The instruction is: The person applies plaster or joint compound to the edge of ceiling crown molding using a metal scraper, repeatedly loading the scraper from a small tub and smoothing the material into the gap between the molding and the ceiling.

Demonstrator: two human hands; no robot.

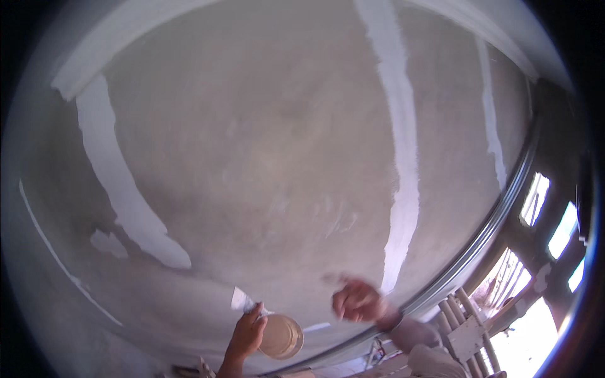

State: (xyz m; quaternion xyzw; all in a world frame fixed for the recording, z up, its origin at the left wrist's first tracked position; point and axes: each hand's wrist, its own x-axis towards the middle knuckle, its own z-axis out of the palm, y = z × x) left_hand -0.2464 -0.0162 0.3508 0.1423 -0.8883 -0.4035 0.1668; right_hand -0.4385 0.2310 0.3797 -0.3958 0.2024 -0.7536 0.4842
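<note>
Low in the middle, my left hand (247, 335) is closed round the edge of a round tan tub (282, 337). A putty knife (240, 298) with a pale, broad blade sticks up beside its fingers, apparently in the same grip. To the right, my right hand (358, 301) is raised in front of the grey board surface (265, 157), its fingers bent and blurred by motion. Whether it holds anything does not show. A long white strip of filler (403, 170) runs down the board and ends close above this hand.
Another wide filler strip (120, 170) lies on the left, with a small white patch (108, 244) beside it. A thin strip (492, 113) is at right. Metal rails (466, 261) edge the board. Beyond them stand a wooden frame (467, 337) and bright window openings (535, 198).
</note>
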